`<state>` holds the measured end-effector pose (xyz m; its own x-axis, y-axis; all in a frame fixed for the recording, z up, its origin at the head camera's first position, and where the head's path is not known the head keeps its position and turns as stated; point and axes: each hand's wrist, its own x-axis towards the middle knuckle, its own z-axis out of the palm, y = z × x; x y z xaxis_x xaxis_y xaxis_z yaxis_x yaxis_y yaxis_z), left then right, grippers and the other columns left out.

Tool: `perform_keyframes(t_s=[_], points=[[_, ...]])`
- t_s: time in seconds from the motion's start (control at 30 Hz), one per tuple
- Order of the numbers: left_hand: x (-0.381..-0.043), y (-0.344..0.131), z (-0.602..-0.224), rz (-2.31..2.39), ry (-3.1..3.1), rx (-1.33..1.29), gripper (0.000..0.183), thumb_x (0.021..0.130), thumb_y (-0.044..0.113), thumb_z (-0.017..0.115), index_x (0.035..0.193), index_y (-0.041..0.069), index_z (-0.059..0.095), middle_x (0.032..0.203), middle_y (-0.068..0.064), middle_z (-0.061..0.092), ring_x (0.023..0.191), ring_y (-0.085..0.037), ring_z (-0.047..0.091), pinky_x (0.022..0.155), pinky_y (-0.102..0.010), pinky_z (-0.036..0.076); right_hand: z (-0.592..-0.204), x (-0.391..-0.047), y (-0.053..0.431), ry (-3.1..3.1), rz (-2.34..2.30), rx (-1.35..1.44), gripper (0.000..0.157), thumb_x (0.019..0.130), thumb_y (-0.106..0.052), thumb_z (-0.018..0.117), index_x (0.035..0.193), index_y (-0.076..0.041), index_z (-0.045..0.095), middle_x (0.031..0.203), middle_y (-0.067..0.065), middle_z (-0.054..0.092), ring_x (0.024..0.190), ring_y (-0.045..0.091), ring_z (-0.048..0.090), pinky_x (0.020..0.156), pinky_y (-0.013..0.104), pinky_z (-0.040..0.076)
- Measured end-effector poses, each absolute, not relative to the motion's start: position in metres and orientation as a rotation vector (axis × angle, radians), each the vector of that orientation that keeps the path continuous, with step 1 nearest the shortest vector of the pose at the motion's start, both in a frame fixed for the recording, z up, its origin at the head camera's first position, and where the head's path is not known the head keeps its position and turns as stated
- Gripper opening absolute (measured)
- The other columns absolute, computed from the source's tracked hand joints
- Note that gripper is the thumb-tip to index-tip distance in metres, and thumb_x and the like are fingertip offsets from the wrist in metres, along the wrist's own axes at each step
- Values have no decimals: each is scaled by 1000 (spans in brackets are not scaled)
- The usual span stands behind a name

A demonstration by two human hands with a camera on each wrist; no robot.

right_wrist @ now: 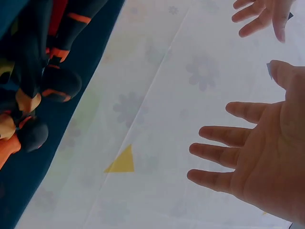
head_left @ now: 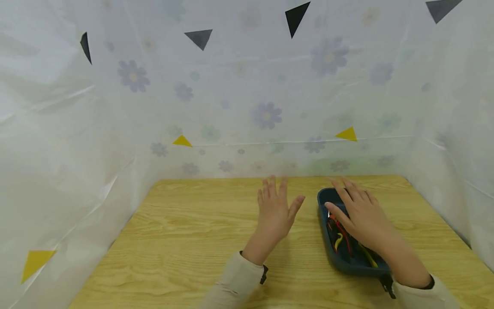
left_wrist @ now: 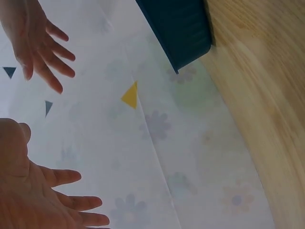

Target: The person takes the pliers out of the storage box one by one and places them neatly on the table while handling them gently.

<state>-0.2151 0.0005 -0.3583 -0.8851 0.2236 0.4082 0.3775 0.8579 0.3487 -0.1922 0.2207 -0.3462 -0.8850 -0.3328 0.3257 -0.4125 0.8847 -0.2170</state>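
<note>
My left hand is held over the wooden table with its fingers spread and nothing in it. To its right, my right hand hovers above a dark blue tray, fingers also spread and holding nothing. Several small figures lie in the tray; in the right wrist view one dark figure has orange bands. A yellow piece and a red strip show beside the right hand in the head view. That hand hides part of the tray's inside.
The wooden table stretches out to the left of the tray. White sheeting with a flower pattern rises behind and at both sides. Black, grey and yellow triangles are stuck on it.
</note>
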Motion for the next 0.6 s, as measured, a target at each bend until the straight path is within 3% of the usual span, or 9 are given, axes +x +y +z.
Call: perform_keyframes(t_s=[0.6], points=[[-202, 22, -364, -640, -2746, -467, 71, 99, 58, 25, 153, 11, 23, 155, -21, 21, 144, -40, 15, 112, -55, 20, -355, -190, 268, -2795, 488, 496, 69, 103, -39, 44, 155, -9, 10, 146, 37, 25, 123, 60, 31, 94, 70, 25]])
